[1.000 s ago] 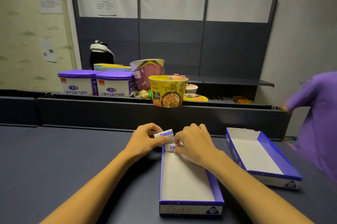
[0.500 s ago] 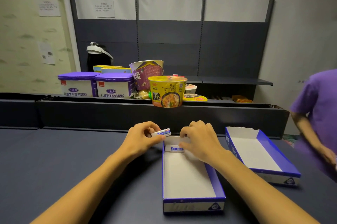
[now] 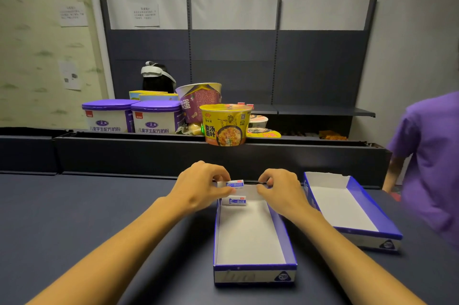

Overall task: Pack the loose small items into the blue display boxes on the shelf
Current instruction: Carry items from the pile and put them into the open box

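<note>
On the dark matte desk (image 3: pixel 74 217) we count two blue cardboard display boxes, both shallow rectangles with white insides: the near box (image 3: pixel 250 235) at 6 o'clock and the second box (image 3: pixel 347 207) at 3 o'clock of it. We see two small white packets with blue print. Our left hand (image 3: pixel 201 186) pinches one packet (image 3: pixel 234 184) over the far end of the near box, fingers curled round it. A second packet (image 3: pixel 237 200) lies flat inside that box, just below the first. Our right hand (image 3: pixel 280 189) curls its fingers at the far right corner; what it grips we cannot tell. At 12 o'clock stand two purple-lidded tubs (image 3: pixel 131 117) and a yellow noodle bowl (image 3: pixel 224 123).
</note>
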